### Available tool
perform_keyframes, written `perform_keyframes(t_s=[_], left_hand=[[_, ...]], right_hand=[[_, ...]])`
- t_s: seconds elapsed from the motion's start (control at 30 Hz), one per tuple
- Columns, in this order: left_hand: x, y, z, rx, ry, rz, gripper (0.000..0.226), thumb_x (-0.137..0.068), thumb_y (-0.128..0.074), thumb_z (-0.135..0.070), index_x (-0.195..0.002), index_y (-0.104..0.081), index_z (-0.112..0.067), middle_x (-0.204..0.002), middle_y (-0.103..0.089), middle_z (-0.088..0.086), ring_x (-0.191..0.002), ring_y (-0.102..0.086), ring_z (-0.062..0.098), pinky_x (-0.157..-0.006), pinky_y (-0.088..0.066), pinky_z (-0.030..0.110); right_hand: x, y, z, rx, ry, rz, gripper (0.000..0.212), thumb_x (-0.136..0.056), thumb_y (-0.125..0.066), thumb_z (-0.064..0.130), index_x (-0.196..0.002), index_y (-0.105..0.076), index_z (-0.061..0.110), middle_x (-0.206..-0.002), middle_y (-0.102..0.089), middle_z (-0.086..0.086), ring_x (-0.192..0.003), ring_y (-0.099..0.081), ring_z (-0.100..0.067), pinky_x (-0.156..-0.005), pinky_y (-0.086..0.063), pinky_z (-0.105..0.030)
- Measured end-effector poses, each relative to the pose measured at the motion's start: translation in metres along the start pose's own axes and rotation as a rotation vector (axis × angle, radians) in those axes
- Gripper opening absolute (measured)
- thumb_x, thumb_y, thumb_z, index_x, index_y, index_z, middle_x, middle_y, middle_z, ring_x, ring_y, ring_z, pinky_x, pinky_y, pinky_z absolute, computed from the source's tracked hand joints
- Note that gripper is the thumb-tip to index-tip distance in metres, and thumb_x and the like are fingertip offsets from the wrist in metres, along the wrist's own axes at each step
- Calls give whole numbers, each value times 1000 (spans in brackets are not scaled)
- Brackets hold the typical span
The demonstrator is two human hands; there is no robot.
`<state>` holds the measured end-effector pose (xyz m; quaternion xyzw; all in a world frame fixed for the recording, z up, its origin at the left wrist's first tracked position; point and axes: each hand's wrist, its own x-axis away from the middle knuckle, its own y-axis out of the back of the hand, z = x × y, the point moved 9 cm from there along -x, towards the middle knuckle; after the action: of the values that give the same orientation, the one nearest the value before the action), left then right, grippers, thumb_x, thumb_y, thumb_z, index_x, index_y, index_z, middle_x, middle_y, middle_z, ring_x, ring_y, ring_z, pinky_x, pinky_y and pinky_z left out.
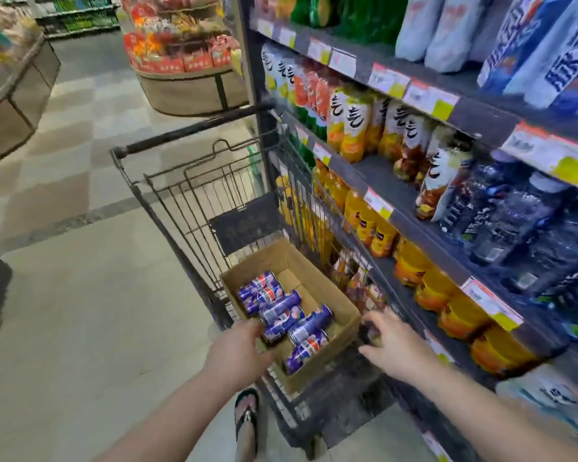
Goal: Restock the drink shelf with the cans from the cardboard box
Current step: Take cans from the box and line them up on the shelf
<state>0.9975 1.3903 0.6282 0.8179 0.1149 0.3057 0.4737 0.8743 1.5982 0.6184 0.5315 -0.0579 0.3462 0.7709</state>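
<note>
A brown cardboard box point(327, 296) sits in a black wire shopping cart point(194, 201) beside the drink shelf point(424, 235). Several blue cans point(282, 305) lie on their sides inside the box. My left hand point(237, 351) reaches over the box's near left corner, fingers bent at the cans; whether it grips one I cannot tell. My right hand point(392, 343) hovers with spread fingers just right of the box, between it and the shelf, holding nothing.
The shelf on the right holds rows of orange juice bottles point(371, 225), tea bottles point(351, 125) and dark water bottles point(514, 221). A round snack display point(187, 81) stands behind the cart. Tiled floor point(80, 328) lies to the left. My sandalled foot point(246, 418) is below the cart.
</note>
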Motion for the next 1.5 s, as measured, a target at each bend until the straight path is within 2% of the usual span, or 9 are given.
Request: perform_keyframes(t_s=[0.1, 0.2, 0.4, 0.53, 0.73, 0.83, 1.07, 1.27, 1.5], left_hand=[[-65, -8, -3, -73, -73, 113, 42, -77, -62, -40, -113, -56, -20, -115, -60, 4, -101, -60, 21, -86, -51, 33], [-133, -20, 0, -138, -148, 234, 58, -76, -62, -43, -128, -49, -22, -123, -57, 3, -110, -58, 22, -91, -49, 33], [-244, -52, 12, -363, -266, 384, 44, -82, -56, -39, -120, -48, -18, -123, -53, 8, -113, -55, 27, -94, -47, 38], [-287, -89, 25, -486, -301, 434, 60, -84, -54, -45, -136, -37, -20, -135, -44, 9, -122, -49, 28, -98, -45, 41], [-318, -148, 56, -556, -315, 521, 58, -81, -52, -48, -131, -36, -23, -134, -43, 7, -121, -48, 30, -96, -45, 48], [-332, -167, 67, -552, -334, 526, 52, -83, -54, -43, -128, -39, -22, -133, -44, 8, -121, -47, 30, -100, -42, 45], [-363, -194, 72, -456, -396, 499, 56, -86, -53, -39, -136, -35, -20, -140, -39, 6, -128, -40, 26, -103, -38, 40], [-383, -204, 74, -244, -372, 436, 60, -85, -57, -37, -139, -37, -20, -142, -39, 4, -127, -41, 24, -105, -38, 36], [-401, -206, 72, -231, -395, 388, 56, -84, -60, -33, -135, -43, -16, -133, -47, 7, -125, -41, 25, -103, -38, 35]], right_hand=[[-39, -8, -4, -14, -82, -5, 57, -83, -61, 38, -135, -40, 25, -138, -44, -1, -126, -46, -21, -101, -40, -32], [-80, -27, -3, -37, -210, 26, 59, -85, -60, 36, -137, -37, 23, -141, -41, -4, -130, -42, -24, -105, -39, -34], [-154, -81, 8, -74, -380, 121, 46, -87, -53, 36, -129, -41, 21, -133, -47, -5, -121, -49, -26, -98, -45, -38], [-196, -119, 0, -113, -469, 151, 54, -89, -54, 35, -137, -34, 21, -139, -42, -6, -126, -46, -26, -100, -43, -36], [-246, -184, -26, -312, -628, 170, 57, -83, -60, 33, -133, -37, 18, -136, -46, -11, -122, -50, -29, -99, -44, -38], [-264, -206, -41, -400, -713, 106, 52, -83, -62, 38, -127, -44, 16, -127, -55, -13, -116, -55, -31, -94, -46, -35], [-294, -249, -67, -539, -867, -36, 74, -68, -68, 56, -126, -42, 18, -126, -56, -9, -118, -52, -31, -97, -46, -42], [-305, -272, -80, -495, -1016, -97, 101, -65, -63, 69, -140, -24, 13, -130, -55, -12, -119, -52, -31, -101, -37, -42], [-304, -260, -82, -454, -975, -179, 83, -74, -62, 58, -132, -31, 8, -125, -57, -15, -118, -49, -35, -105, -30, -43]])
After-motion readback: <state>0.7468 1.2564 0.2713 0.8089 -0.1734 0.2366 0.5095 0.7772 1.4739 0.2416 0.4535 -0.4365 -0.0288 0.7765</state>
